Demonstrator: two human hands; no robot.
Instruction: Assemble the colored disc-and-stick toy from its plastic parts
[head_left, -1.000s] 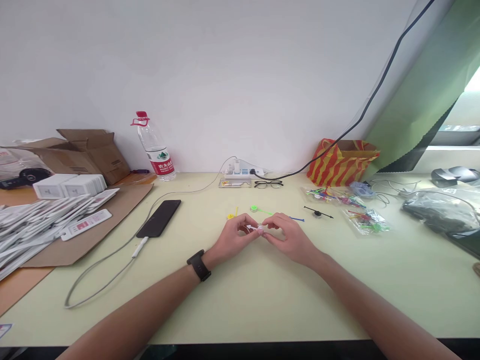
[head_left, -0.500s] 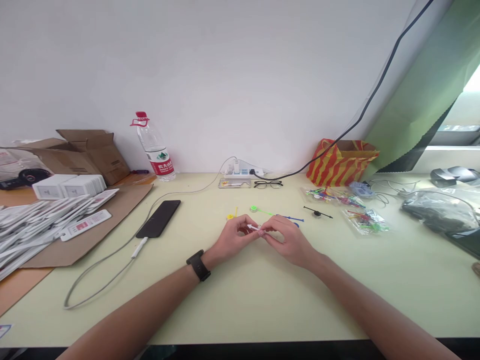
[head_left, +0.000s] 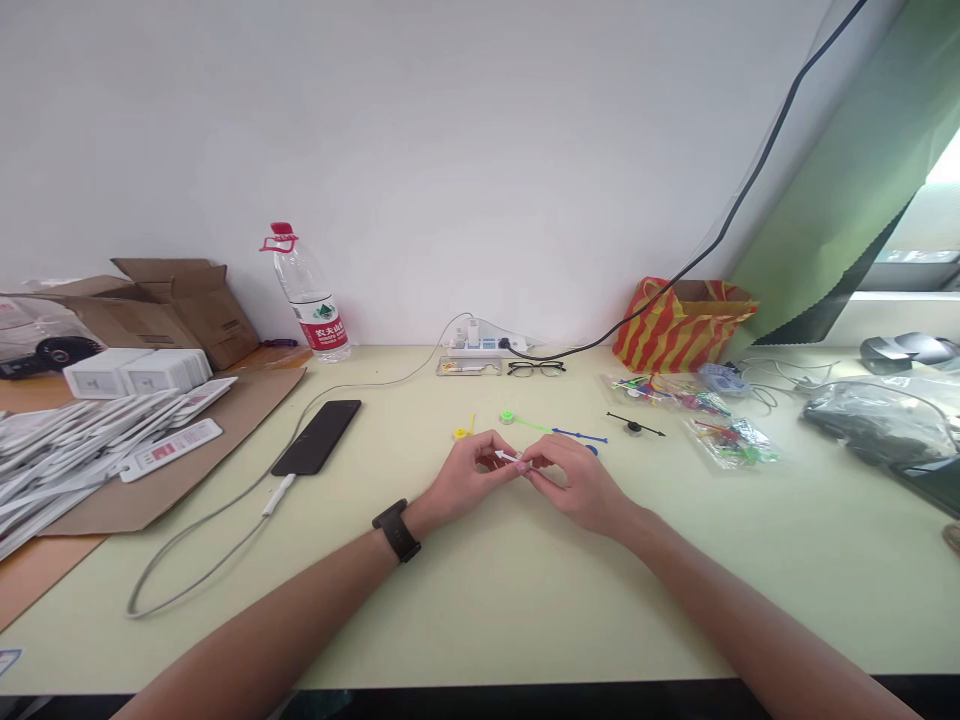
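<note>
2 hands meet over a tabletop (head_left: 480, 600) on the near side of the glasses (head_left: 536, 370): the left hand (head_left: 472, 475) and right hand (head_left: 576, 480) pinch a white arrow (head_left: 508, 456), fingers drawn narrow around it. Also on the near side of the glasses lie a yellow piece (head_left: 460, 434), green piece (head_left: 508, 417), blue piece (head_left: 580, 435) and black piece (head_left: 634, 428). A phone (head_left: 317, 438) lies left of the glasses; a striped bag (head_left: 675, 340) stands right.
</note>
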